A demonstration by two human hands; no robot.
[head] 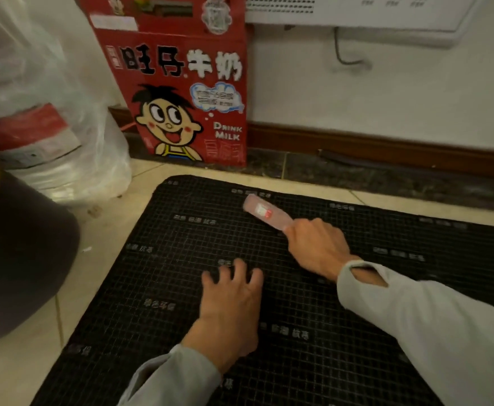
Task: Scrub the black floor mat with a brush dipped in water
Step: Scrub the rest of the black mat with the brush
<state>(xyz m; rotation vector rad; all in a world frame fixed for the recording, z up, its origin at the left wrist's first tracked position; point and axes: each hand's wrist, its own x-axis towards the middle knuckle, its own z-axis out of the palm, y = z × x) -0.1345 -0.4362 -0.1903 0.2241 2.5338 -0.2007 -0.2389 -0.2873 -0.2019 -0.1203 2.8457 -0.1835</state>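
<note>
The black floor mat (163,259) with a fine grid pattern and small grey printed words lies on pale floor tiles and fills the lower middle of the view. My right hand (316,247) grips the handle of a pale pink brush (265,212), whose head rests on the mat near its far edge, pointing up and left. My left hand (231,300) presses on the mat nearer to me, fingers spread and bent at the tips. The brush bristles are hidden under its back.
A red milk carton box (181,83) stands against the white wall just beyond the mat. A clear plastic bag (49,112) with red and white contents sits at the left. A dark round container (14,253) stands at the near left. A brown skirting board (386,148) runs along the wall.
</note>
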